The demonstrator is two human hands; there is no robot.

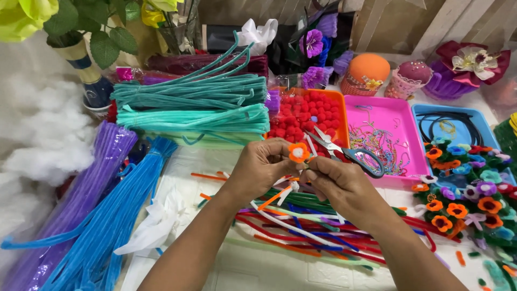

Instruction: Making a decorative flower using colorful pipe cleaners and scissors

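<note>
From the head camera, the left hand (264, 164) pinches a small orange pipe-cleaner flower (299, 152) with a white centre, while the right hand (339, 183) closes its fingertips on the stem just beneath it, both held above the white worktop (269, 269). The flower head looks formed, though its stem seems unfinished; a heap of finished flowers (468, 188) lies at the right, suggesting many are done. Loose cut stems (301, 218) in red, green and white lie under the hands, and scissors (350, 153) rest on the orange tray of red pompoms (307, 116). Blue pipe cleaners (107, 221) crowd the left and a pink tray (388, 129) the right, leaving open room only near the front edge.
</note>
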